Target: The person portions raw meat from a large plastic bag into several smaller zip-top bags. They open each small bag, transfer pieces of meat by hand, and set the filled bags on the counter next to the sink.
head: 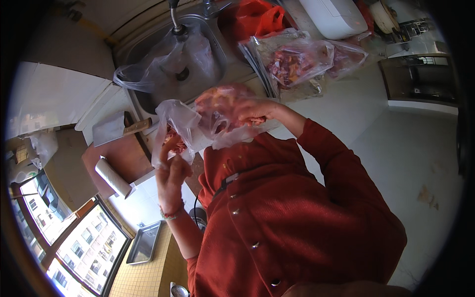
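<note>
My left hand (173,174) is at a small translucent plastic bag (179,115), its fingers bent at the bag's near edge. Raw red meat (177,144) shows inside that bag. To the right, a larger clear plastic bag (222,98) bulges with raw meat and yellowish fat, close to the sink's front edge. My right hand (256,110) lies at this bag's right side, fingers curled around a piece of raw meat (256,120). The loose plastic of the two bags meets between my hands, so where one ends is hard to tell.
A cleaver (111,129) with a wooden handle lies left, near a brown board (118,157) and a plastic-bag roll (113,176). Ahead, crumpled plastic (159,70) lies in the steel sink (220,48). Bagged meat (297,63) rests on folded newspapers (256,59) beside a red bag (256,18).
</note>
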A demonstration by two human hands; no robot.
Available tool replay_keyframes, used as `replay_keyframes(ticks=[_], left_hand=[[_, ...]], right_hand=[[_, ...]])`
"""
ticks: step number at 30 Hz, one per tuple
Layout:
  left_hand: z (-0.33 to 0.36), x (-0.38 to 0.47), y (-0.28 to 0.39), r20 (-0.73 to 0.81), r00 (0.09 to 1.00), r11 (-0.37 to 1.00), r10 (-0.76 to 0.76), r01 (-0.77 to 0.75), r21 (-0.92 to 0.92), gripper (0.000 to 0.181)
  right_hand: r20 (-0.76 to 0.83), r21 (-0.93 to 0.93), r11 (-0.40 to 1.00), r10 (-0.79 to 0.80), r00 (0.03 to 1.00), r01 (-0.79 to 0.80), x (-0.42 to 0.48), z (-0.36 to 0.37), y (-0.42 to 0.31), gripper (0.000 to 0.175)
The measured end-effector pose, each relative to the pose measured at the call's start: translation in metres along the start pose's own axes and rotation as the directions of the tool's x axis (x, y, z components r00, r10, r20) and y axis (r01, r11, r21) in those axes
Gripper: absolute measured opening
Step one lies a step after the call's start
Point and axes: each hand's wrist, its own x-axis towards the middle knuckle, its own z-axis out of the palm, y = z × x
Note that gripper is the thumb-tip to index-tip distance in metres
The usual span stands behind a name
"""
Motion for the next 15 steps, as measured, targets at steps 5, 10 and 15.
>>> replay_keyframes(ticks=[5, 10, 15], left_hand=[[-0.036, -0.017, 0.013, -0.082, 0.996, 0.992, 0.031, -0.021, 0.122, 0.039], [-0.048, -0.023, 0.017, -0.146, 0.989, 0.965, -0.006, 0.043, 0.257, 0.034], [-0.046, -0.019, 0.01, -0.179, 0.98, 0.96, 0.089, -0.037, 0.278, 0.04]], right_hand=[[-0.012, 0.165, 0.986, 0.008, 1.0, -0.006, -0.018, 0.009, -0.048, 0.03], [0.009, 0.465, 0.885, -0.05, 0.999, 0.04, -0.023, 0.022, -0.054, 0.036], [0.024, 0.669, 0.742, 0.031, 0.999, -0.039, -0.034, 0.032, -0.046, 0.038]])
